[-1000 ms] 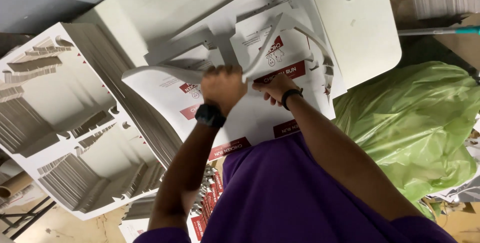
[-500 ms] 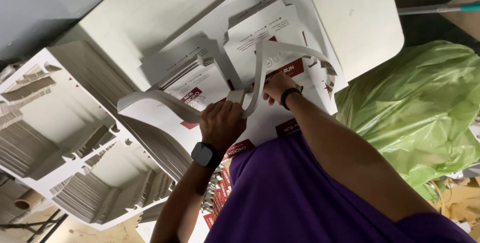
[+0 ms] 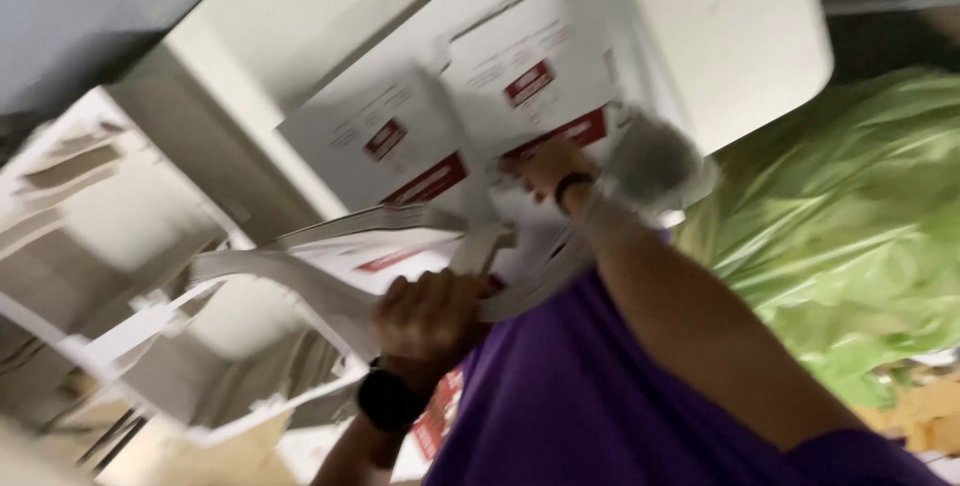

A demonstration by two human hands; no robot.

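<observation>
- Since half a second ago, we see that the left hand (image 3: 432,314) has come lower and nearer to the body, and it has pulled the white cardboard blank (image 3: 330,281) with it, so the sheet now bends down toward the purple shirt (image 3: 590,396).
- The fingers of the left hand are closed around the folded edge of this blank; a black watch (image 3: 388,398) sits on the wrist below.
- The right hand (image 3: 545,168) stays higher, at the far edge of the blank, beside the flat boxes with red labels (image 3: 440,136). The picture is blurred there, so we cannot tell if its fingers grip the card or only press on it. A dark band (image 3: 572,186) is on this wrist.
- The blank is held in the air between the two hands, above the near edge of the white desk (image 3: 730,36), and it is partly folded.
- The flat printed boxes lie on the desk, just behind the hands.
- On the left we see a white divided carton (image 3: 90,236) full of stacked flat cards in its compartments.
- On the right, near the desk, lies a green plastic bag (image 3: 850,216).
</observation>
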